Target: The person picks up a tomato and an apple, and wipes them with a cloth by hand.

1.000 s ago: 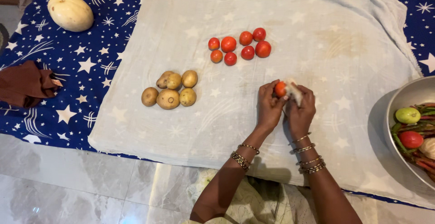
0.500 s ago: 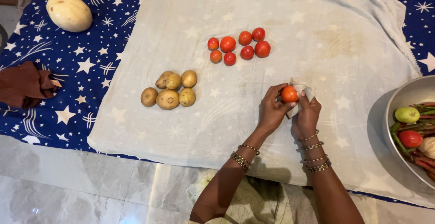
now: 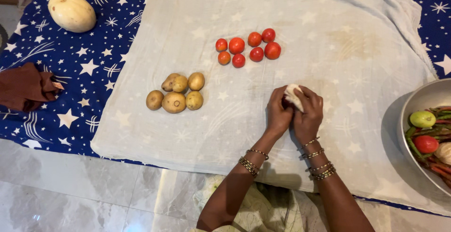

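Here, in the head view, both hands meet just right of the frame's centre over the pale cloth sheet that covers most of the starry blue spread. The left hand cups from the left, and the right hand presses a small white rag over whatever sits between the palms; the two hands are closed together around that bundle, fingers wrapped tight. What lies under the rag is almost wholly hidden, with only a dark sliver showing at the left hand's fingertips, so I cannot tell its kind from this picture. Above the hands, near the upper middle, a cluster of seven tomatoes lies in a loose group, well apart from the hands. To the left of centre sits a heap of six potatoes, touching one another. At the upper left a pale round melon rests on the blue spread, and a crumpled brown cloth lies at the left edge. At the right edge a metal bowl holds mixed vegetables, among them a green tomato and a red one. As for risk, I judge that too hard a squeeze through the rag could bruise or split a soft piece, and a damp, smooth skin could slip from the palms and roll across the sheet toward the floor's edge at the bottom.
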